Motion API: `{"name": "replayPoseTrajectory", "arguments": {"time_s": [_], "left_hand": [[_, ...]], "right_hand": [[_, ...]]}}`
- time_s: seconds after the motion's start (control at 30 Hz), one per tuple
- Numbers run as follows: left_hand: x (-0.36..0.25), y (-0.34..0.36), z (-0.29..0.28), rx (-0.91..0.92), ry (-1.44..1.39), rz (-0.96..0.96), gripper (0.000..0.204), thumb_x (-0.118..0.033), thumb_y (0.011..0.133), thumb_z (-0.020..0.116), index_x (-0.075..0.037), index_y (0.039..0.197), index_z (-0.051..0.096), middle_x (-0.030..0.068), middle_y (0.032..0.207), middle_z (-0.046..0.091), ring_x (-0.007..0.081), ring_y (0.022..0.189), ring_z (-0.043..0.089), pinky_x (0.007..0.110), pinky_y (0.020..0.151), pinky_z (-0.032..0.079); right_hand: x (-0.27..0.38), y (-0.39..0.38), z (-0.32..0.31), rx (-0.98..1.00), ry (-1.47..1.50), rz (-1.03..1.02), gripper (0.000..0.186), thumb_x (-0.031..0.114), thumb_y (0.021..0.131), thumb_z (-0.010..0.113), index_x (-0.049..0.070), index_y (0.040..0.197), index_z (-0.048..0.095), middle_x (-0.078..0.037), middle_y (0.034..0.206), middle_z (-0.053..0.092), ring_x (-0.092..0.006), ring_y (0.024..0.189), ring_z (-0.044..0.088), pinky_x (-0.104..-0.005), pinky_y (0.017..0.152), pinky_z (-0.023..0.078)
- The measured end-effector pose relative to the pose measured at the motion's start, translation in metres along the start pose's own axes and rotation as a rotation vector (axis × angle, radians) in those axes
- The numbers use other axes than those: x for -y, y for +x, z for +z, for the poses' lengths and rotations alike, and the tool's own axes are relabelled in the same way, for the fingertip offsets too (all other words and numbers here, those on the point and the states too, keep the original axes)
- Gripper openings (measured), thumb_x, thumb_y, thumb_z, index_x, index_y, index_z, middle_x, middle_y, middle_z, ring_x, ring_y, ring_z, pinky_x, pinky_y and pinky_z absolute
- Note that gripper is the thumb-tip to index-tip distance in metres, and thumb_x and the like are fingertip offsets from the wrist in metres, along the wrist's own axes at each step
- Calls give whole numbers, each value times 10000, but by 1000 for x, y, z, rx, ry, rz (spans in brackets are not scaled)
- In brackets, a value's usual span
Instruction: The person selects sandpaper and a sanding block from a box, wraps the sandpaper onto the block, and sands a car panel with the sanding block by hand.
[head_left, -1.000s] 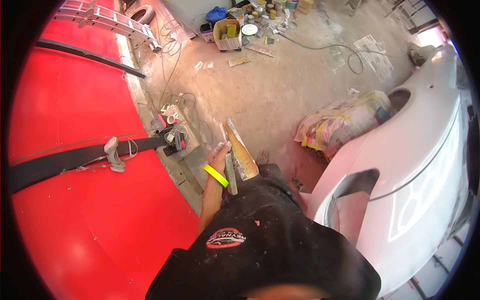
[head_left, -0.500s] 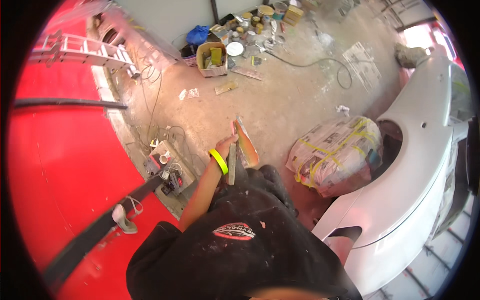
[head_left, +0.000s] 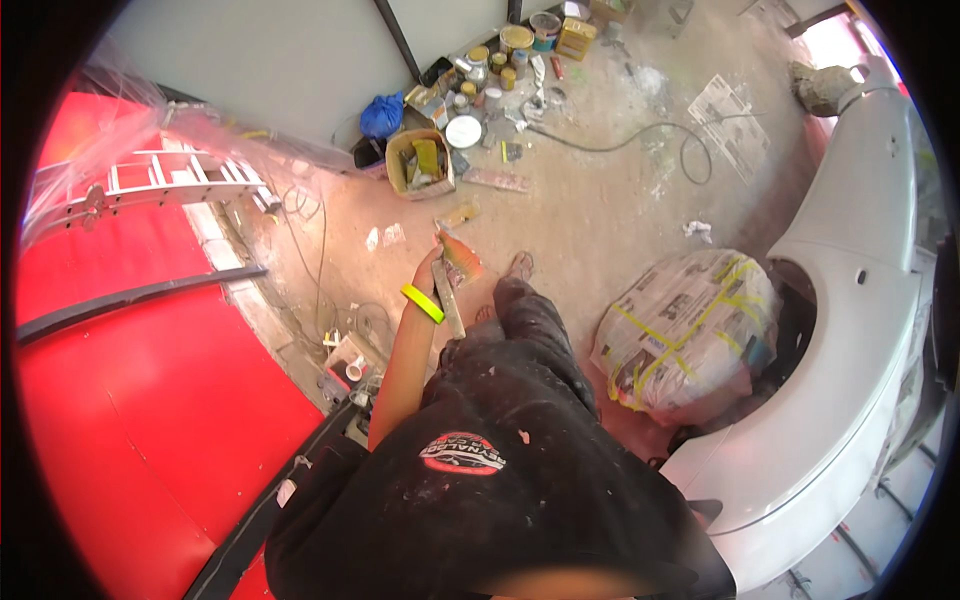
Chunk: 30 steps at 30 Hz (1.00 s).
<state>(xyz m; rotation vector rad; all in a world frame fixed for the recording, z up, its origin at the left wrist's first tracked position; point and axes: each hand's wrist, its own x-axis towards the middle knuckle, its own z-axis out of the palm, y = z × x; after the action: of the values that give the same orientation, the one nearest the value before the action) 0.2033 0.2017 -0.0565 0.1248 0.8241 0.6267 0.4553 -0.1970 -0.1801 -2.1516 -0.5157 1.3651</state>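
Note:
Out in front of my body, my left hand (head_left: 427, 272), with a yellow-green wristband (head_left: 422, 303) on the wrist, is closed around two things. One is a long, narrow grey strip (head_left: 448, 300) pointing back toward my legs. The other is a thin piece with orange, green and whitish smears (head_left: 460, 257), sticking out on the far right side of the fingers. What kind of tools they are, I cannot tell. My right hand does not show. Over on the right stands a pale white car body (head_left: 840, 370), its wheel wrapped in newspaper and yellow tape (head_left: 690, 325).
Tins and tubs (head_left: 500, 65) crowd the far wall beside a cardboard box (head_left: 420, 165) and a blue bag (head_left: 382, 117). A dark hose (head_left: 620, 148) curls over the floor. At left are red panels (head_left: 130, 400) and a ladder (head_left: 160, 190); a mug (head_left: 355, 369) stands nearby.
I have stepped away from the clutter at left, and both feet now show. My left hand has shifted slightly left with its load, and the coloured piece is tilted differently.

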Motion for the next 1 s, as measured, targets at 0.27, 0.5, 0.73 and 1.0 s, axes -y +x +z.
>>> {"name": "replayPoseTrajectory", "arguments": {"time_s": [0.27,0.5,0.73,1.0], "left_hand": [[-59,47,26,-89,-165,92,215,-311,1054,543,-160,1166,647,14,949,651,193,864,634,371,816,545],[-105,131,23,-242,-95,59,334,-304,1031,567,-72,1262,631,61,1179,702,244,1087,665,391,1021,528],[-160,236,-23,-382,160,-90,404,-500,956,636,-107,1049,640,43,849,658,205,561,601,358,537,564],[-237,309,-116,-578,559,-460,754,-837,916,429,-125,991,664,34,724,620,200,517,546,357,486,499]], "right_hand": [[51,83,-19,93,-25,3,429,378,977,654,21,1211,702,-115,1108,746,-271,982,690,-422,890,538],[109,155,-47,-117,391,208,304,291,1031,615,18,1127,706,-64,891,700,-139,723,657,-269,612,526],[182,144,-27,-142,199,307,470,315,1002,622,-25,1326,648,-129,1037,739,-194,773,716,-310,652,555],[232,137,-23,-189,222,362,459,310,1022,613,-13,1346,632,-129,1046,740,-185,771,704,-304,643,552]]}}
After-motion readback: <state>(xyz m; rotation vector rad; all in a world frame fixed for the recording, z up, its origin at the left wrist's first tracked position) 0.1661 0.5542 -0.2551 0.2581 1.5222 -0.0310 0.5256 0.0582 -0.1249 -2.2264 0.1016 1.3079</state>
